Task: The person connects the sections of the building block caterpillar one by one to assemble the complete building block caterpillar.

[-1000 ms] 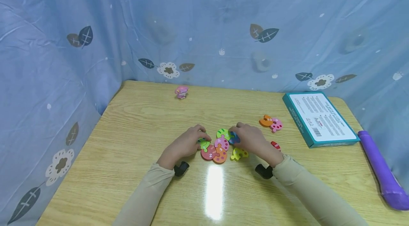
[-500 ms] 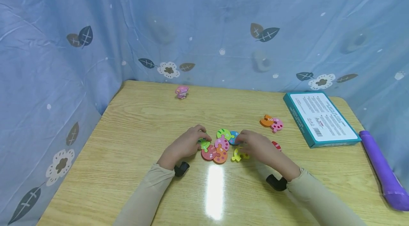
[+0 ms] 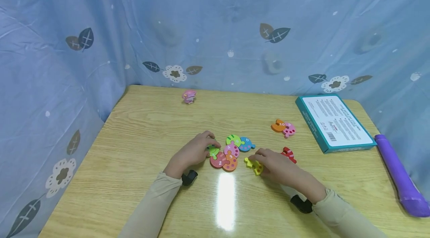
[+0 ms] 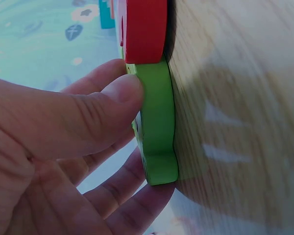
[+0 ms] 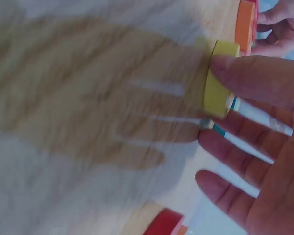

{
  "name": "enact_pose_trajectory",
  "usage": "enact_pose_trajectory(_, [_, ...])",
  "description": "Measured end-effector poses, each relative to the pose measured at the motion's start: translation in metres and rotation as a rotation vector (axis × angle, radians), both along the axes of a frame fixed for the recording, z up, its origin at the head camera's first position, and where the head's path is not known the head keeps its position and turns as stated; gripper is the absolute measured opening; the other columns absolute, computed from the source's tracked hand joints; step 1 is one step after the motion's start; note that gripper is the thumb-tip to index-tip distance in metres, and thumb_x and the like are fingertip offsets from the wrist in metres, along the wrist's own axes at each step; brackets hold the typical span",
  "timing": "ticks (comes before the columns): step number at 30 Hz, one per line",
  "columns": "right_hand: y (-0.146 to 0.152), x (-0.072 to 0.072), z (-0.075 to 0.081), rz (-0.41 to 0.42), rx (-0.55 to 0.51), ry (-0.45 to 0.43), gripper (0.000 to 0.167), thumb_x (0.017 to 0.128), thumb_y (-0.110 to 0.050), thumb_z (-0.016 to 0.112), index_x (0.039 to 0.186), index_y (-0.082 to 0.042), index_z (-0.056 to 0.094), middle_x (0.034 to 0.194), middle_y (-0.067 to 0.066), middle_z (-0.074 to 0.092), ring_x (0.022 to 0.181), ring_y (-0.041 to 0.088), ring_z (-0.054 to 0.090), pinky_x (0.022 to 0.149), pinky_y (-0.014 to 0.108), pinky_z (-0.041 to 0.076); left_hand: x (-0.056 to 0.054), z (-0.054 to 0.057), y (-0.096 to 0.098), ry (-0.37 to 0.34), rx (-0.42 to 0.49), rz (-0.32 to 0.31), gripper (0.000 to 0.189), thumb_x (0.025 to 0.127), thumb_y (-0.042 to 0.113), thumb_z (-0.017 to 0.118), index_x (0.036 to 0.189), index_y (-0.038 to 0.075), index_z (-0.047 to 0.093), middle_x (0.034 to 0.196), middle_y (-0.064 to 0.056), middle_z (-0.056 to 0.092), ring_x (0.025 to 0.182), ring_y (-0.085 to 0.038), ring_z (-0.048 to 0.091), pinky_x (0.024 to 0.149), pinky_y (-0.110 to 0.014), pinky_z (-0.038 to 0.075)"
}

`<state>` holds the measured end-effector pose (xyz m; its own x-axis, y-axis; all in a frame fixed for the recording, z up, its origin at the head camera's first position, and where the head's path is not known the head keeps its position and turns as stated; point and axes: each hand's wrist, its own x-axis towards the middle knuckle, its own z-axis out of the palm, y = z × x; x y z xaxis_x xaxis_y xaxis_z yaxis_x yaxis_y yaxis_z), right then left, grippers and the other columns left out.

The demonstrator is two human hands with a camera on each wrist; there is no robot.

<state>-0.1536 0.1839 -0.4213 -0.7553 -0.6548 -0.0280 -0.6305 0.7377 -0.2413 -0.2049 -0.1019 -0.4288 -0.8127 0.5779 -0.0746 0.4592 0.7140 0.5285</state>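
My left hand (image 3: 193, 153) holds a green smiling-face puzzle piece (image 4: 159, 107), its thumb on the top face and fingers round the far side. That piece joins a winding chain of numbered wooden pieces: red 2 (image 3: 217, 161), orange 3 (image 3: 230, 164), pink 4 (image 3: 231, 151), light green 5 (image 3: 233, 140) and blue 6 (image 3: 246, 145). Just right of the chain and apart from it, my right hand (image 3: 282, 169) pinches a spotted yellow puzzle piece (image 5: 216, 90) between thumb and fingers. Its number is not readable.
A red piece (image 3: 290, 154) lies just beyond my right hand. Farther back are a joined orange 10 (image 3: 278, 126) and pink 9 (image 3: 289, 130). A teal box (image 3: 336, 122), a purple microphone-shaped object (image 3: 399, 176) and a small pink figurine (image 3: 189, 96) stand around the table (image 3: 151, 118).
My right hand has left the blue 6 piece, moved toward me and taken hold of the yellow piece, which has turned. The left hand has stayed on the green piece.
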Motion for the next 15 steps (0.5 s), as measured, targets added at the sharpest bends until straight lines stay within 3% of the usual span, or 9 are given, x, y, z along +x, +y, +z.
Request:
enact_pose_trajectory(3, [-0.002,0.001,-0.001,-0.093,-0.012,-0.021,0.048,0.069,-0.014,0.079,0.112,-0.006,0.06,0.102,0.002,0.058,0.084,0.012,0.054,0.071,0.028,0.05,-0.001,0.0,0.0,0.001,0.0,-0.003,0.04,0.083,-0.007,0.058,0.112,0.018,0.067,0.125,-0.004,0.047,0.117,-0.025,0.044,0.096,-0.037,0.04])
enact_pose_trajectory(6, [-0.003,0.0,-0.002,-0.257,-0.079,-0.049,0.051,0.068,-0.015,0.079,0.112,-0.004,0.058,0.104,0.004,0.058,0.08,0.011,0.052,0.066,0.027,0.048,-0.001,0.001,0.0,0.001,0.001,-0.01,0.04,0.082,-0.007,0.057,0.112,0.018,0.067,0.124,-0.005,0.047,0.116,-0.025,0.045,0.096,-0.037,0.04])
enact_pose_trajectory(10, [-0.006,-0.008,-0.002,-0.45,-0.193,-0.013,0.053,0.067,-0.015,0.078,0.114,-0.002,0.056,0.106,0.009,0.057,0.074,0.014,0.05,0.06,0.027,0.044,-0.001,0.001,0.0,0.003,0.001,-0.009,0.04,0.082,-0.007,0.057,0.112,0.018,0.067,0.123,-0.004,0.047,0.115,-0.025,0.045,0.096,-0.037,0.04])
enact_pose_trajectory(15, [-0.009,-0.02,-0.005,-0.532,-0.21,0.034,0.054,0.07,-0.018,0.078,0.116,0.001,0.057,0.106,0.013,0.058,0.067,0.016,0.048,0.055,0.028,0.041,-0.001,-0.001,0.001,0.011,-0.002,-0.007,0.039,0.083,-0.007,0.058,0.112,0.018,0.067,0.124,-0.005,0.047,0.116,-0.025,0.044,0.096,-0.037,0.04])
